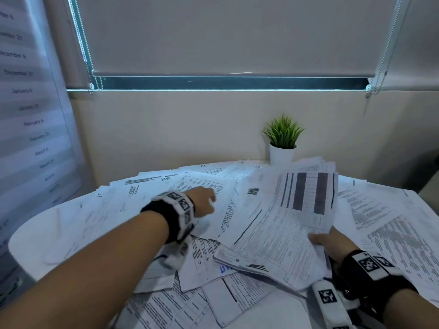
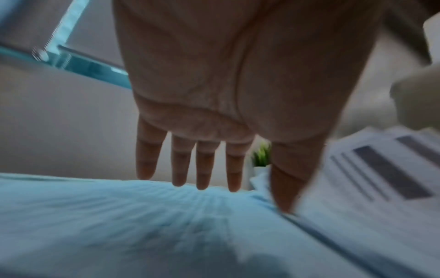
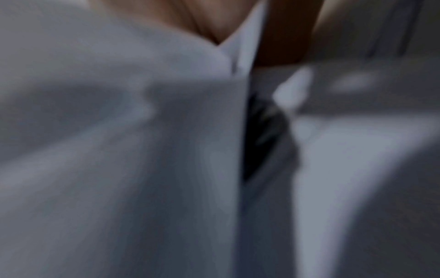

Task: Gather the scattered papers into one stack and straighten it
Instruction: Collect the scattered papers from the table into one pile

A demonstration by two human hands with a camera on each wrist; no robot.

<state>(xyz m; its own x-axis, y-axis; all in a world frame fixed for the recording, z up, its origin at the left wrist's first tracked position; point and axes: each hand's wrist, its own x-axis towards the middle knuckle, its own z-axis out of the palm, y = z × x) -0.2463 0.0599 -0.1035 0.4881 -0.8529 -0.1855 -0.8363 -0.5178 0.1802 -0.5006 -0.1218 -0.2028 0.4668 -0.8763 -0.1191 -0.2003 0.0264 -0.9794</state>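
Papers (image 1: 206, 255): printed white sheets, many, lying loose and overlapping at mixed angles across a white table (image 1: 31, 243); they cover most of its top, from the near edge to the far rim.

Gathered bundle (image 1: 292, 219): several sheets, the top one bearing dark vertical bars, lifted at a slant above the scattered layer, right of centre. Its lower right corner sits in the right hand (image 1: 330, 243).

Right hand: thumb on top of the bundle's corner, pinching it; the other fingers are hidden under the sheets. The right wrist view is blurred, showing only paper and a strip of palm.

Left hand (image 1: 202, 201): reaching forward over the sheets left of the bundle, palm down. In the left wrist view the fingers (image 2: 181, 165) are straight and slightly spread, tips close to the paper; contact cannot be told through the blur. It holds nothing.

Potted plant (image 1: 283, 141): green tuft in a white pot, upright at the table's far edge against the wall, just behind the bundle.

Roller blind (image 1: 232, 34): lowered almost to the sill.
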